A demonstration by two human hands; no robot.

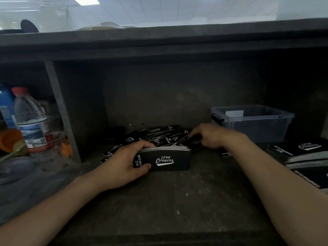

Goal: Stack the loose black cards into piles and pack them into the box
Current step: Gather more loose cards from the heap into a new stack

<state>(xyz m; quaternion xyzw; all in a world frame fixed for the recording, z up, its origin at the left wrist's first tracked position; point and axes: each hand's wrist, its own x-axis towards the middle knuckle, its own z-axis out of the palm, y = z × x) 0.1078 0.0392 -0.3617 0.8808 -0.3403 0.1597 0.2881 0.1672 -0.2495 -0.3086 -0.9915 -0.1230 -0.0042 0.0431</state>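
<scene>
My left hand (126, 163) grips a stack of black cards (168, 159) printed "Club Camping", held upright on its edge on the dark table, thumb in front and fingers over the top. Behind it lies a scattered heap of loose black cards (160, 134). My right hand (206, 136) reaches into the right side of that heap, its fingers curled on a loose card (196, 143). A clear plastic box (252, 122) stands at the back right, beyond my right hand, with a white card inside.
Finished card piles (300, 152) lie at the right edge of the table. A water bottle (31, 121) with a red cap, an orange cup (9, 140) and a clear container stand at the left, behind a grey post (61, 110). A dark shelf overhangs the work area.
</scene>
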